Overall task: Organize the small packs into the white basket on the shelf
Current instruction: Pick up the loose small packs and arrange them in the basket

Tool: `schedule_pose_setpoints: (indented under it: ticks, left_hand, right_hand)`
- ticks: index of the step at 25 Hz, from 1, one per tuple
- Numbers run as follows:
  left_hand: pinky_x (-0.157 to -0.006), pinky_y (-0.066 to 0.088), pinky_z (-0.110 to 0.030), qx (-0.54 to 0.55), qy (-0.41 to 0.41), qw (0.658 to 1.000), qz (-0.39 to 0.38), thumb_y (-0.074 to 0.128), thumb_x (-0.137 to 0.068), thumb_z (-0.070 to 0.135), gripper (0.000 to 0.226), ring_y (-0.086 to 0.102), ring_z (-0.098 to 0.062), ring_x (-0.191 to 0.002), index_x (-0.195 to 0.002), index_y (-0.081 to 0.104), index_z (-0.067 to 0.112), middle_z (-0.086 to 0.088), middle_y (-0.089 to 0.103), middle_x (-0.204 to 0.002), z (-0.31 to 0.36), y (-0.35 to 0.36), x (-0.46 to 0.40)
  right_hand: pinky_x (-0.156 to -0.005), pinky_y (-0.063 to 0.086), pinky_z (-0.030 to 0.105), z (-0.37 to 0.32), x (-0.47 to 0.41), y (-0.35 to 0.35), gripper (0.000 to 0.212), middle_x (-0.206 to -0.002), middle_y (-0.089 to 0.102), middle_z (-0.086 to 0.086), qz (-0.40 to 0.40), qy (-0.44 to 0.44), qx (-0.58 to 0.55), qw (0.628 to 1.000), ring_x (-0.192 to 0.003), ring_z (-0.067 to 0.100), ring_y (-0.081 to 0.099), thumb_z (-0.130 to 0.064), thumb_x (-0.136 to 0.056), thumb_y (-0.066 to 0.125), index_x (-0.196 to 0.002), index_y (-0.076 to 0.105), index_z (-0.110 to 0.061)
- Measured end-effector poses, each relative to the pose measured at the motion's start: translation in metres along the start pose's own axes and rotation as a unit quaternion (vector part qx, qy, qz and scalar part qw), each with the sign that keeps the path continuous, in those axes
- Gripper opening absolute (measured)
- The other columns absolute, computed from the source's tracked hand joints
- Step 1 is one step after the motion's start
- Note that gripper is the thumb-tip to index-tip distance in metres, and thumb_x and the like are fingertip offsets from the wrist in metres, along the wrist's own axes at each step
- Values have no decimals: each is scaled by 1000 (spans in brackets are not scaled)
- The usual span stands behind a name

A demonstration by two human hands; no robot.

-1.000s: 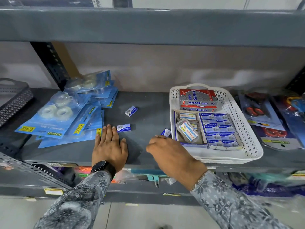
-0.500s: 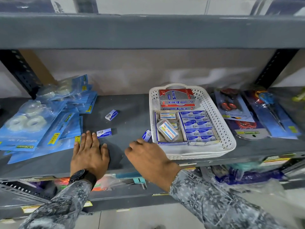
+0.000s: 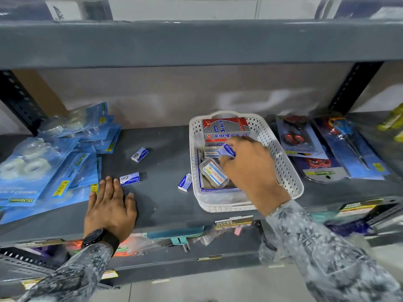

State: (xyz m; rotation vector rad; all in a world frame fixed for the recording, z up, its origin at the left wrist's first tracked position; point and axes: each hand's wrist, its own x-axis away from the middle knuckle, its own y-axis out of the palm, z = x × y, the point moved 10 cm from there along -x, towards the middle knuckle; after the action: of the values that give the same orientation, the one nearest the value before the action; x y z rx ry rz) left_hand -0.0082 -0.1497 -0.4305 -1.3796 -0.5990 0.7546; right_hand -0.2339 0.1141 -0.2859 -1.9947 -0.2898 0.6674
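Held pack: your right hand (image 3: 250,168) is pinching one small blue-and-white pack (image 3: 227,151) in its fingertips, over the inside of the white basket (image 3: 290,171).
Pack look: each is showing as a tiny flat box, blue with a white end and small print too fine to read.
Loose packs: three are lying on the grey shelf (image 3: 165,205). The far pack (image 3: 140,154) is sitting at 12 o'clock from your left hand, well apart from it.
Middle pack: the near pack (image 3: 130,179) is lying just beside your left fingertips, at 1 o'clock from the hand.
Third pack: the tilted pack (image 3: 185,182) is leaning just beside the basket's left wall, at 9 o'clock from the basket.
Left hand: your left hand (image 3: 111,205) is resting flat on the shelf, fingers spread wide, gripping nothing.
Basket contents: a red and silver box (image 3: 224,129) is filling the 12 o'clock end; a clear plastic case (image 3: 213,173) is lying tilted toward 7 o'clock inside an open tray of small boxes.
Surroundings: blue tape packets (image 3: 50,171) are piling at 9 o'clock of the shelf; carded scissors (image 3: 340,149) are lying at 3 o'clock of the basket.
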Motion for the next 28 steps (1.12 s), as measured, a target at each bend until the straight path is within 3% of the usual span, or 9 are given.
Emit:
schedule_pose_setpoints:
  ticks: [2,5,9,14,18,20,23,25,28]
  left_hand:
    - [-130,3,-41,2,0,1000,-3,4,-91,50,83,4,-21,-160,-161,17,8,-8,9,-171,0,-1,0]
    - [-130,4,-41,6,-4,1000,-1,10,-96,47,76,7,-23,-159,-160,19,7,-9,11,-171,-1,0,1]
    - [-130,4,-42,8,-3,1000,-3,20,-102,42,68,6,-22,-159,-161,18,8,-8,9,-171,-2,1,0]
    - [-130,3,-41,5,-1,1000,3,5,-91,49,82,6,-22,-159,-160,18,8,-8,10,-171,-1,-1,0]
    - [-130,3,-41,13,-3,1000,8,7,-92,49,80,6,-22,-159,-161,19,8,-8,11,-171,0,-3,1]
    - [-130,3,-41,13,-4,1000,9,10,-96,48,76,6,-21,-159,-161,19,9,-7,11,-171,0,-3,1]
    - [-130,4,-42,15,-7,1000,5,19,-100,46,71,5,-21,-160,-161,18,10,-7,10,-171,-2,-3,1]
    - [-130,4,-42,24,-6,1000,4,21,-100,46,71,5,-21,-160,-161,18,9,-8,9,-171,-2,-3,1]
    - [-130,3,-42,32,-3,999,8,20,-100,47,72,3,-20,-160,-161,16,10,-7,7,-172,-2,-2,0]
  right_hand:
    - [-86,56,38,34,-6,21,33,-109,75,12,-80,61,51,994,-101,35,70,-29,-82,71,-113,72,-17]
    - [-86,57,39,56,-2,47,26,-107,74,17,-137,72,94,983,-98,36,69,-21,-80,69,-104,70,-11]
    - [-92,58,42,72,-11,53,30,-114,74,16,-115,81,87,986,-104,37,70,-17,-84,75,-113,73,-13]
    - [-98,53,38,82,-6,45,35,-113,77,11,-94,108,17,990,-110,33,68,-27,-83,82,-116,76,-17]
    - [-84,58,36,15,-6,-1,23,-100,81,5,43,-4,27,999,-91,29,75,-21,-89,68,-110,77,-21]
    - [-75,58,33,-45,-5,-1,21,-94,78,3,56,-98,-10,994,-81,27,74,-13,-85,67,-102,76,-22]
    - [-78,58,38,-135,6,59,29,-105,72,4,-89,-243,-13,966,-91,31,72,-9,-83,66,-107,73,-21]
    - [-83,57,41,-168,15,111,33,-113,70,6,-201,-284,12,937,-101,35,70,-6,-84,64,-114,70,-18]
    - [-86,57,45,-196,18,157,32,-116,72,8,-271,-323,20,907,-104,34,69,-3,-85,62,-115,70,-14]
